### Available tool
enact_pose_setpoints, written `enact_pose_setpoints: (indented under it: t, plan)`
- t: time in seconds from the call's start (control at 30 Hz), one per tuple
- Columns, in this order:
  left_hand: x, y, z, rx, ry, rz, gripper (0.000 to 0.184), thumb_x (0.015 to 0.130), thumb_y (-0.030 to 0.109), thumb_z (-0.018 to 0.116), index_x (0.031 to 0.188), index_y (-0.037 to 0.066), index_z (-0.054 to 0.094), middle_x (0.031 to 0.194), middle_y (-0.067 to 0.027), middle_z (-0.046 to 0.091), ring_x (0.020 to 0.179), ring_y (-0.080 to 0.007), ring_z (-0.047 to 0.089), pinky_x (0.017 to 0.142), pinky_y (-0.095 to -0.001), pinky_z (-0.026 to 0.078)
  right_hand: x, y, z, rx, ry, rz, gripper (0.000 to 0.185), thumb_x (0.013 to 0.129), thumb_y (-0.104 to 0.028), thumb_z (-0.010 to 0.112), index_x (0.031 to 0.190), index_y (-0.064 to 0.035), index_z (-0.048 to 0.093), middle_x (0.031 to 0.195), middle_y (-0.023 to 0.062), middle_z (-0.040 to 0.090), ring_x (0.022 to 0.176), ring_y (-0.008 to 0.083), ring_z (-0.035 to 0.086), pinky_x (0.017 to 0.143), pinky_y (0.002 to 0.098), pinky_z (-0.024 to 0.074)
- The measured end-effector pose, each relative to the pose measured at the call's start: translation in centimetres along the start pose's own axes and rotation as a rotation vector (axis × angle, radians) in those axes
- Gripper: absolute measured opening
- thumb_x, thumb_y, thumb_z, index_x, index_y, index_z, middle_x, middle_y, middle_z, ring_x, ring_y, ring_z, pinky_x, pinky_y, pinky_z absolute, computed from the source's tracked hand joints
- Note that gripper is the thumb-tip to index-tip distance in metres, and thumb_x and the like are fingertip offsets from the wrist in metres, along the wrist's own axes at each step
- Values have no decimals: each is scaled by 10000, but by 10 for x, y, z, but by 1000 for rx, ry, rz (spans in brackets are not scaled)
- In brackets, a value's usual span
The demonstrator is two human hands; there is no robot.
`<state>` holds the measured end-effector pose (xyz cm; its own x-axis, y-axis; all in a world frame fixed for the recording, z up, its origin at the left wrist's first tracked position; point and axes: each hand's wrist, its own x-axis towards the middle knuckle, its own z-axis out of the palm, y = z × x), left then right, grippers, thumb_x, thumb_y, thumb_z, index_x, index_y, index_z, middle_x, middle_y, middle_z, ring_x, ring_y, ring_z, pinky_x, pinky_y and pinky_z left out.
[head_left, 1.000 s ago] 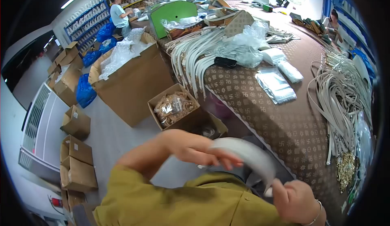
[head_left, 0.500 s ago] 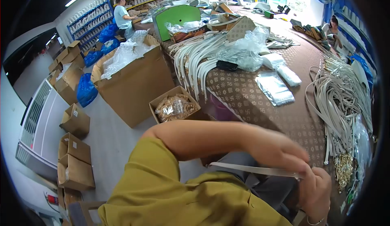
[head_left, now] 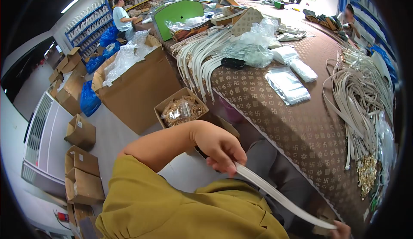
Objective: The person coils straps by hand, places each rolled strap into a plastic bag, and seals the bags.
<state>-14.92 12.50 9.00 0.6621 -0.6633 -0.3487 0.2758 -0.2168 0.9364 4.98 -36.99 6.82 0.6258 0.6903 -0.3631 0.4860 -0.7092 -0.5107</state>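
Note:
A long, flat white strap (head_left: 279,194) stretches across my lap, held at both ends. My left hand (head_left: 220,148) pinches its upper end between thumb and fingers. At the bottom right edge, my right hand (head_left: 342,230) is closed on the other end, with most of that hand out of frame. The strap sags slightly between them. Beside it runs the edge of a table with a patterned brown cloth (head_left: 275,118). On the right of the table lies a heap of similar pale straps (head_left: 355,97) with gold metal parts (head_left: 367,176) at their ends.
More white straps (head_left: 198,62) drape over the table's left edge, near clear plastic bags (head_left: 287,85). A small carton (head_left: 183,110) of tan rings and a large carton (head_left: 137,88) stand left of the table. Co-workers (head_left: 124,19) are farther back.
My left hand has moved left and away from my right hand, drawing the strap out between them. The right hand has shifted down toward the frame's edge. The view has turned slightly.

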Motion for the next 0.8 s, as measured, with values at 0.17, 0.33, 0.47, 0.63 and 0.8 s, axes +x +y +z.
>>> enact_pose_setpoints:
  t: [0.17, 0.33, 0.47, 0.63, 0.8]
  plan:
    - [80, 6, 30, 257, -24, 188, 239, 909, 256, 541, 828, 31, 549, 610, 6, 485, 512, -94, 461, 493, -250, 392, 64, -128, 78, 178, -122, -672, 770, 808, -213, 682, 1416, -81, 229, 1454, 169, 239, 1295, 335, 322, 1012, 401, 331]
    - [79, 16, 25, 143, 40, 62, 241, 927, 243, 515, 845, 16, 519, 616, -4, 501, 558, -97, 488, 513, -244, 407, 77, -172, 60, 256, -32, -468, 348, 696, -47, 656, 1043, -41, 634, 849, 118, 593, 791, 285, 550, 696, 328, 422]
    - [55, -10, 19, -91, 25, 89, 245, 938, 249, 497, 864, 16, 513, 614, -2, 501, 561, -89, 493, 512, -236, 416, 76, -117, 31, 58, 277, -638, 300, 680, -60, 674, 975, -12, 658, 835, 114, 613, 758, 238, 556, 680, 308, 421]
    - [66, -35, 27, -253, 123, 100, 257, 945, 269, 480, 898, 19, 519, 605, 5, 495, 524, -68, 477, 490, -220, 404, 80, -94, 29, 48, 649, -517, 180, 780, -49, 599, 928, 41, 649, 812, 136, 632, 749, 258, 602, 662, 348, 449]
    - [80, -44, 32, -393, 82, 52, 207, 925, 238, 510, 919, 33, 541, 614, 8, 483, 496, -59, 454, 437, -202, 371, 100, -81, 39, 104, 829, -461, 177, 826, -59, 563, 947, 47, 637, 861, 139, 642, 807, 241, 613, 743, 316, 455]
